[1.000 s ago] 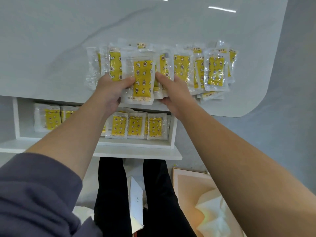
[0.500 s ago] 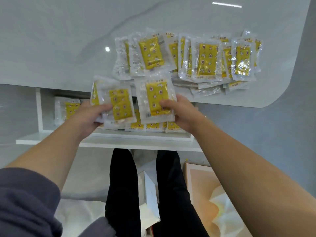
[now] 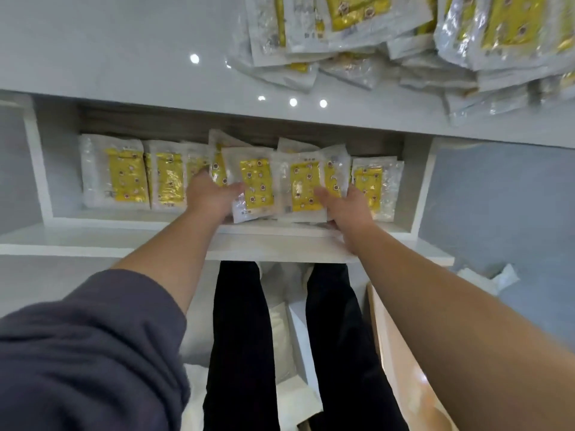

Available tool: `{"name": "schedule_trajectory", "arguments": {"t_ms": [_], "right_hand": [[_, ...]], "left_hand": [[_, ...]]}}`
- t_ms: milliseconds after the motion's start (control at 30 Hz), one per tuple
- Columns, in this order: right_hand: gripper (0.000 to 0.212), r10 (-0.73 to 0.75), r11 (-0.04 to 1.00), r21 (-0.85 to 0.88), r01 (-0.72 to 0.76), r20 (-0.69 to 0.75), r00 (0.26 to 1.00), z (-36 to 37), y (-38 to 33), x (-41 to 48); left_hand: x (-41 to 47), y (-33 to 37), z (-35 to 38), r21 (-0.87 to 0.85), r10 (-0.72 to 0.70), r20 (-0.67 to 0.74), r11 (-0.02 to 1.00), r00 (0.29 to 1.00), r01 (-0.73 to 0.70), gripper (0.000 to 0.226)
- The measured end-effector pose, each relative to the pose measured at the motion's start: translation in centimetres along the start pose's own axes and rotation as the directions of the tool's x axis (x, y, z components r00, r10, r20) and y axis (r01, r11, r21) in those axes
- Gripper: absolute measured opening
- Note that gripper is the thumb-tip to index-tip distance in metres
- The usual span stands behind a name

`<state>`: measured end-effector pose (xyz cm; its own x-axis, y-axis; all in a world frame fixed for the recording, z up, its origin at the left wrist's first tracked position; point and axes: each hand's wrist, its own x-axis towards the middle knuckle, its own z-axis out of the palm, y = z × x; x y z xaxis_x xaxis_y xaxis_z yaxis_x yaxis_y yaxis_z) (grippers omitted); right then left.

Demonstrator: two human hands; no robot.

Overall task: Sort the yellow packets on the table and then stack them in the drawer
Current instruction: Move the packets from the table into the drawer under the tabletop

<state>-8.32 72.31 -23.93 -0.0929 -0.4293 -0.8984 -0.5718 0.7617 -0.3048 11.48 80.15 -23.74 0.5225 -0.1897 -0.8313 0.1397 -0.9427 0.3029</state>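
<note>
Both hands are inside the open white drawer (image 3: 280,244) under the table. My left hand (image 3: 211,197) grips a small stack of yellow packets in clear wrap (image 3: 253,185), held tilted over the drawer's middle. My right hand (image 3: 345,206) grips a second stack of packets (image 3: 303,188) just to the right, touching the first. Yellow packets stacked earlier lie at the drawer's left (image 3: 124,175) and right end (image 3: 373,185). A loose pile of yellow packets (image 3: 404,42) lies on the grey table top at the upper right.
The grey table (image 3: 124,51) overhangs the back of the drawer. Below are my dark trouser legs (image 3: 242,337), an open cardboard box (image 3: 404,368) at the lower right and white paper (image 3: 497,275) on the floor.
Both hands lifted packets off the table pile, split them into two stacks, and brought them down into the drawer. The view has tilted downward.
</note>
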Motion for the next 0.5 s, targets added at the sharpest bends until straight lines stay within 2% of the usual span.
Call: {"name": "schedule_trajectory", "arguments": {"t_ms": [67,133,233,300,400,500], "right_hand": [[0.076,-0.056,0.998,-0.023,0.055,-0.043,0.997,-0.4,0.2,0.1],[0.062,-0.1,0.989,-0.117,0.086,-0.121,0.988,-1.2,0.4,-0.6],[0.032,-0.187,0.959,-0.258,0.118,-0.265,0.946,-2.4,0.3,-2.2],[0.022,-0.246,0.946,-0.281,0.159,-0.311,0.918,-2.1,-0.4,-3.6],[0.014,-0.346,0.918,-0.297,0.262,-0.278,0.896,0.1,-1.8,-5.6],[0.011,-0.372,0.906,-0.257,0.335,-0.109,0.922,4.4,-3.2,-6.7]], "left_hand": [[0.2,-1.1,-0.1,0.011,0.02,-0.021,1.0,1.0,-0.02,0.086],[-0.1,-1.8,-1.2,0.036,0.039,-0.042,0.999,0.998,-0.037,0.078],[-0.4,-2.4,-4.0,0.121,0.044,-0.072,0.992,0.996,-0.035,0.065],[-0.3,-2.9,-6.3,0.15,0.02,-0.118,0.989,0.993,-0.003,0.056],[0.6,-3.9,-9.9,0.203,-0.04,-0.176,0.976,0.984,0.076,0.046],[2.3,-5.0,-13.2,0.252,-0.029,-0.155,0.965,0.988,0.068,0.026]]}}
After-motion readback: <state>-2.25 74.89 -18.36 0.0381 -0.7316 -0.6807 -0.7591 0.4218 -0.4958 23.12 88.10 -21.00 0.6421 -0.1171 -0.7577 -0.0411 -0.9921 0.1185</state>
